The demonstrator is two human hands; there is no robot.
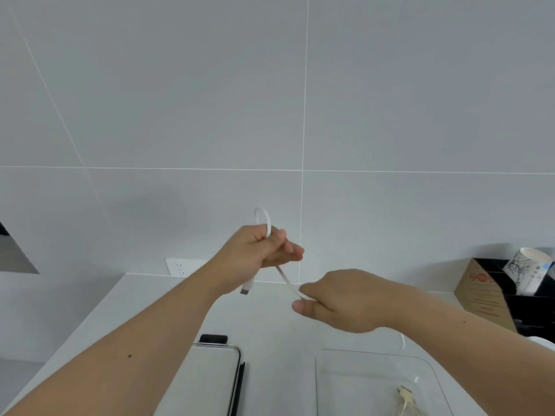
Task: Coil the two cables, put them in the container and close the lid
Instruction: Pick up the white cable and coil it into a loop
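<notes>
A white cable [285, 279] is held up in the air in front of the wall. My left hand [258, 253] grips it; a small loop sticks up above the fist and the plug end hangs below it. My right hand [345, 301] pinches the same cable lower down to the right, the rest running under my right arm. A clear container [327, 382] stands open on the counter at the bottom right, with a beige cable [405, 399] lying inside. The flat lid [210, 376] with black clips lies to its left.
A grey counter [270, 325] meets a tiled wall with a white socket [180, 267]. At the right stand a brown cardboard box [480, 295], a black organiser and a paper cup [525, 265].
</notes>
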